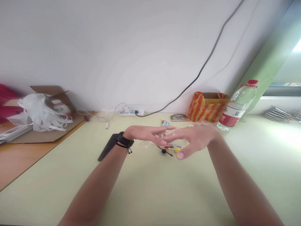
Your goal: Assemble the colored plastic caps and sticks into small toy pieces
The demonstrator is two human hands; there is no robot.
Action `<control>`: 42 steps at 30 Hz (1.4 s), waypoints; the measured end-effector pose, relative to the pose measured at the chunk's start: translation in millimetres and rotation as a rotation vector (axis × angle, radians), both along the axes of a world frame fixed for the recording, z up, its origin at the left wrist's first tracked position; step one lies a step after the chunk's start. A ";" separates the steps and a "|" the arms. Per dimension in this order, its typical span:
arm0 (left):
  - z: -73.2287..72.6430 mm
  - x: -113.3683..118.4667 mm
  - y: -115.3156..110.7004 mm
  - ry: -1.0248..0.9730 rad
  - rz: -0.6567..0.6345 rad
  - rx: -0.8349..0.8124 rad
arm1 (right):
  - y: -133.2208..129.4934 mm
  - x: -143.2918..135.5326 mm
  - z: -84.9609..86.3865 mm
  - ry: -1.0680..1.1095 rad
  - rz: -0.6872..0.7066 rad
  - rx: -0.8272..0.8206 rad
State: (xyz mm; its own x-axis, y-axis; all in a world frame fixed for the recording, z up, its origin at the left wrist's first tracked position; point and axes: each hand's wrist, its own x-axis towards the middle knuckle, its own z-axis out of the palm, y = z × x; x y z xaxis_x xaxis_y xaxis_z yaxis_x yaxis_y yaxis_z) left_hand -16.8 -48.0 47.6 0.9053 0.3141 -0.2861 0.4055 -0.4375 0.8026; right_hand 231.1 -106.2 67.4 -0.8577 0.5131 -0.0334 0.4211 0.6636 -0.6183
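My left hand, with a black watch on its wrist, reaches inward with fingers stretched out. From the other side comes my right hand, its fingers extended and thumb apart. The fingertips of both hands overlap in view; whether they touch I cannot tell. Clear crinkled plastic shows around the fingers, and a grip on it cannot be made out. Just below them lies a small black arrow-shaped piece. A yellow piece and bits of blue and red are partly hidden by the right hand.
Behind the hands are a small colourful packet, glasses and a striped bag. A large bottle stands at right. A dark flat object lies beside the left wrist. A power strip sits by the wall; white plastic bags lie left.
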 end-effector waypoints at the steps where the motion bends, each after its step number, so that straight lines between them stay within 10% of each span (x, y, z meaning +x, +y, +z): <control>1: -0.9 0.1 0.7 0.007 0.000 0.022 | -0.2 0.0 1.2 -0.014 0.032 -0.031; 7: -0.4 0.4 1.5 -0.039 0.037 0.131 | 4.7 6.0 4.5 -0.006 0.056 -0.058; 15: -9.9 -27.6 23.5 -0.093 0.230 0.127 | 26.1 28.3 -9.7 0.249 -0.337 0.019; 20: -33.0 -53.7 48.2 -0.146 0.389 0.028 | 67.5 17.4 -56.9 0.341 -0.647 0.194; 29: -66.6 -67.0 65.0 -0.153 0.470 -0.044 | 90.1 -38.9 -145.6 0.025 -0.552 0.190; 42: -66.4 -54.7 61.1 -0.141 0.402 0.014 | 101.8 18.9 -101.2 0.406 -0.885 0.234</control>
